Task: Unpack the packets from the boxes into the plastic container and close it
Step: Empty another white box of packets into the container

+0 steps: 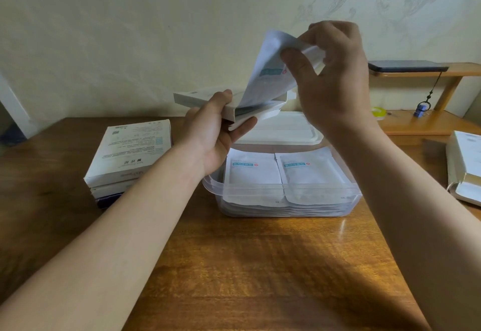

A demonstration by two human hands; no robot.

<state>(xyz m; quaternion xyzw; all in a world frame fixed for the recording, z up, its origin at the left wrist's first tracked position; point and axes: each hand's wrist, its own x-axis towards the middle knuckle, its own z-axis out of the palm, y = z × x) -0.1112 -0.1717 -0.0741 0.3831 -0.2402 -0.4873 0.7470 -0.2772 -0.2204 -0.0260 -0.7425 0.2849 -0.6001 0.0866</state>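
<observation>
White, with a pale blue label, the packet [270, 70] in hand is partly out of its box [205, 100]. Its top edge is pinched in the right hand [335, 75] and its lower end is tucked in the box mouth. Its long axis runs steeply, from the fingers [296, 62] at upper right down and left into the box. The right hand is raised above the box, wrist bent, with thumb and fingertips closed on that top edge.

The left hand [216, 135] grips the box from beneath and holds it roughly level, fingers curled round its near end and the open mouth facing right.

The plastic container [286, 195] sits on the bench [260, 265], directly below and slightly nearer the person than the two hands. It already holds packets [252, 171] lying flat in two side-by-side piles that reach close to its rim. The right hand is the nearer one for the drop. As I judge it, the packet must first clear the box along its own axis, then come down flat onto a pile.

A lid [281, 128] lies just behind the container. A stack of boxes [132, 151] stands to the left, and an opened box [466, 164] lies at the right edge. A shelf [426, 122] beyond carries a phone [408, 66].
</observation>
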